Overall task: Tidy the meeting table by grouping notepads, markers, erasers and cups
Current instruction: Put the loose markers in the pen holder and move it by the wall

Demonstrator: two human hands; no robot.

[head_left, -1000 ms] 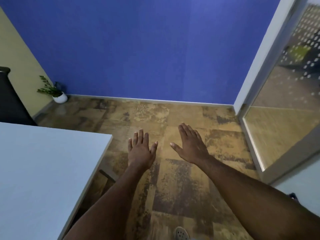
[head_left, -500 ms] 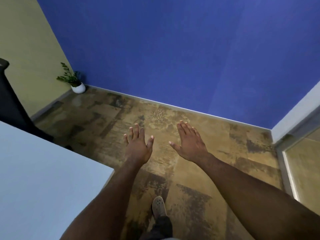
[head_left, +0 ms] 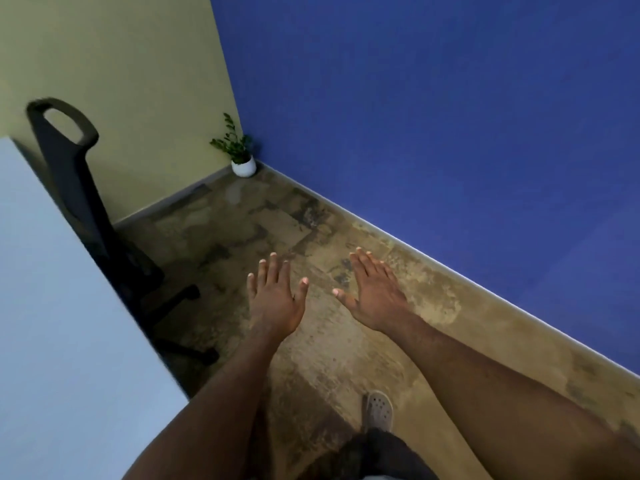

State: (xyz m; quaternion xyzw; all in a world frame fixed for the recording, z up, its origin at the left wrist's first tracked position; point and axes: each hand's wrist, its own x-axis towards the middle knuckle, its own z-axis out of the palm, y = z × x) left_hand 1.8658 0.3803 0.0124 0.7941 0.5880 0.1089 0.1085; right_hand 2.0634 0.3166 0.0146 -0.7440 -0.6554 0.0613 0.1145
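Both my hands are held out in front of me over the floor, palms down, fingers straight and spread, holding nothing. My left hand [head_left: 275,299] is to the right of the white meeting table [head_left: 59,306], whose visible part fills the left side of the view and shows only bare top. My right hand [head_left: 375,294] is a short way to the right of the left one. No notepads, markers, erasers or cups are in view.
A black office chair [head_left: 79,188] stands behind the table's far edge against the yellow wall. A small potted plant [head_left: 242,157] sits in the corner by the blue wall. Patchy brown floor [head_left: 363,341] stretches ahead; my shoe [head_left: 379,408] is below.
The view has swung left: the glass door left the frame, the plant and corner shifted right, and the chair came into view. My hands stayed outstretched and empty.
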